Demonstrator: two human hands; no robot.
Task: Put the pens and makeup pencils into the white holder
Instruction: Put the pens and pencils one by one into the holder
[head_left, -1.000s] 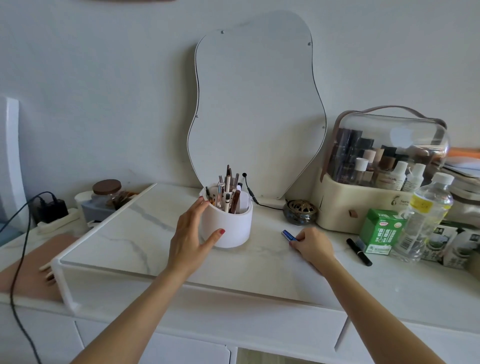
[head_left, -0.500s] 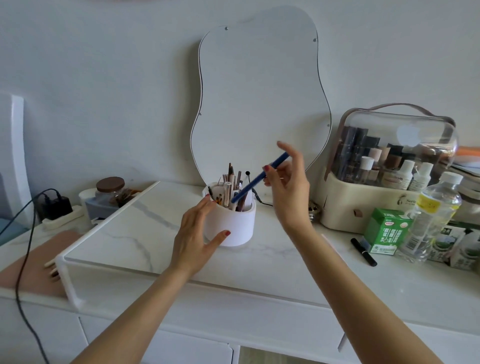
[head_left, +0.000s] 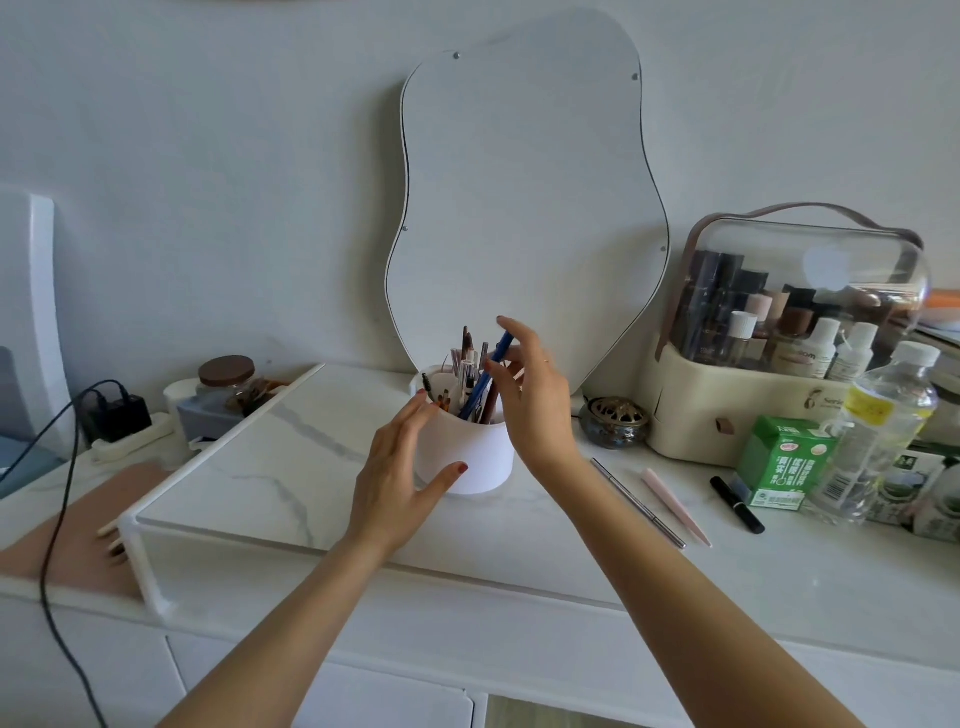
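Note:
The white holder (head_left: 480, 460) stands on the marble riser (head_left: 270, 467), with several pens and makeup pencils upright in it. A blue pen (head_left: 485, 382) leans in the holder, its lower end inside. My left hand (head_left: 400, 467) cups the holder's left side, thumb on its front. My right hand (head_left: 535, 400) hovers at the holder's right rim with fingers spread, index and thumb beside the blue pen's top. A thin silver pencil (head_left: 639, 501), a pink pen (head_left: 675, 506) and a black pen (head_left: 737, 505) lie on the counter to the right.
A wavy mirror (head_left: 524, 208) leans on the wall behind the holder. A brass burner (head_left: 613, 428), a cosmetics case (head_left: 753, 415), a green carton (head_left: 784, 462) and a water bottle (head_left: 878, 441) crowd the right. A jar (head_left: 226, 376) and charger cable (head_left: 57, 519) are left.
My right hand picked the blue pen up off the counter, carried it over the holder and lowered it in. Its fingers have now spread apart. My left hand stayed on the holder.

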